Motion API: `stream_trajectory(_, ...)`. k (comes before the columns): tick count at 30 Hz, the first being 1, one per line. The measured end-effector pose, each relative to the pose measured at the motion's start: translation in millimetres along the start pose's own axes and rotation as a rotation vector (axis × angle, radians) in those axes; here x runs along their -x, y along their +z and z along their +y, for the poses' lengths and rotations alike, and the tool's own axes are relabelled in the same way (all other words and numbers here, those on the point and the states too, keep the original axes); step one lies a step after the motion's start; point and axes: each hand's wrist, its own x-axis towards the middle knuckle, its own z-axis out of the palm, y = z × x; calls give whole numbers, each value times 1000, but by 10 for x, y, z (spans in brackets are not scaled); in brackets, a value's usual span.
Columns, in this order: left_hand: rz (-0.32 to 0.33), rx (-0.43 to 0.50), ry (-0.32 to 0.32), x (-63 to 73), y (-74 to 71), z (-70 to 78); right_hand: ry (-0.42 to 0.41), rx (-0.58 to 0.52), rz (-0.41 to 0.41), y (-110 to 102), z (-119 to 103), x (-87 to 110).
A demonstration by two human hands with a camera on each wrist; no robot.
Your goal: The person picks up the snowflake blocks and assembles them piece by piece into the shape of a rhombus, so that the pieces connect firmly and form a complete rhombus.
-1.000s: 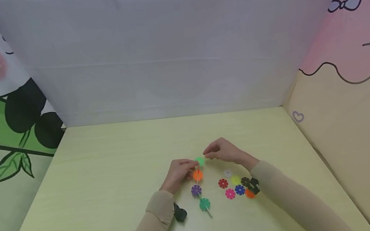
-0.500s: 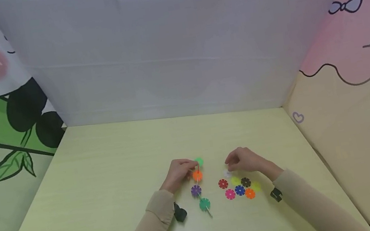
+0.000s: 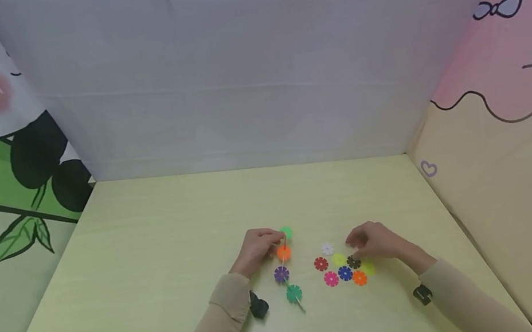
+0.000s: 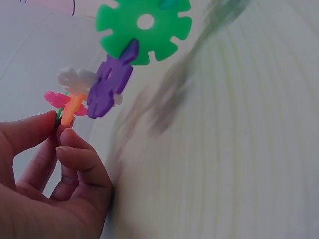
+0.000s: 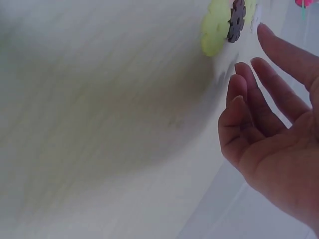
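Observation:
My left hand (image 3: 257,250) pinches the far end of a chain of slotted plastic snowflake discs between thumb and fingertips. A light green disc (image 3: 286,233) is at that end, and an orange disc (image 3: 284,253), a purple disc (image 3: 281,274) and a green disc (image 3: 294,293) follow toward me. The left wrist view also shows a white disc (image 4: 77,79) and a pink disc (image 4: 56,99) in the chain. My right hand (image 3: 378,241) hovers just beside a brown disc (image 3: 354,262), fingers loosely bent and thumb apart, holding nothing in the right wrist view.
Several loose discs lie in a group right of the chain: white (image 3: 328,248), red (image 3: 320,264), yellow (image 3: 339,259), pink (image 3: 331,278), blue (image 3: 346,273), orange (image 3: 360,277) and another yellow one (image 3: 368,268). The pale table (image 3: 175,221) meets a white back wall (image 3: 236,107).
My right hand has moved away from the light green disc, right and toward me, to the loose discs. My left hand and the chain have stayed nearly still.

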Motion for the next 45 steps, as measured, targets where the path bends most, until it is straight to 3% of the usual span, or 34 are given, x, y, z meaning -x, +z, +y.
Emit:
stream_trajectory(10, -2, 21, -1, 11, 6, 4, -25, -7, -40, 3, 136, 320)
stream_trajectory(18, 2, 19, -1, 13, 5, 2, -51, 4, -9, 64, 160, 354)
stream_trajectory(24, 1, 14, -2, 17, 15, -7, 5, 58, 10, 79, 184, 334)
stream_trajectory(29, -1, 13, 10, 19, 22, 2, 39, 78, 82, 42, 230, 305)
stream_trajectory(35, -16, 31, -4, 5, 24, 3, 15, 18, 185, 13, 194, 260)
stream_trajectory(40, -51, 45, -6, -7, 14, -5, -8, -134, 318, 68, -17, 201)
stream_trajectory(45, -63, 55, 4, -5, 5, 9, -39, -287, 387, 219, -313, 101)
